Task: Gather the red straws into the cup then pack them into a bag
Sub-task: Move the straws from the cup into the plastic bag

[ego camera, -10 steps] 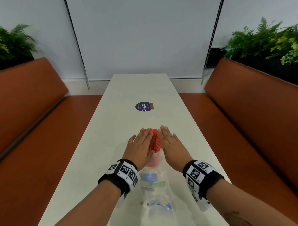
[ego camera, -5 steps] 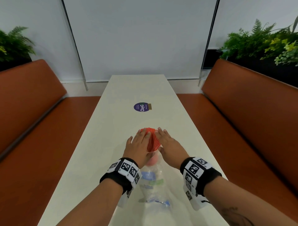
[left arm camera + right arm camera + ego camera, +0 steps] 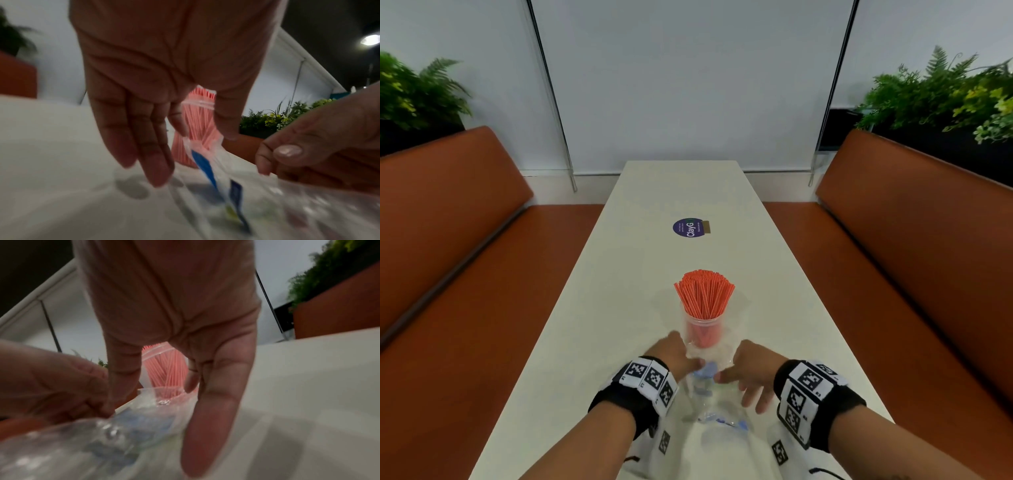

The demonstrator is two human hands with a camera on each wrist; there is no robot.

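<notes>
Just beyond both hands, the light red straws (image 3: 703,298) stand in the cup (image 3: 702,334); left hand (image 3: 674,356) and right hand (image 3: 748,371) each pinch the thin, slippery bag (image 3: 717,404) at its mouth edges.

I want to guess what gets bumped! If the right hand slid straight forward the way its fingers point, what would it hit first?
Probably the clear cup of red straws just beyond the right hand; depth is unclear.

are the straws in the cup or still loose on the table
In the cup. The straws stand bunched upright in the clear cup, fanning above its rim; none lie loose on the table.
</notes>
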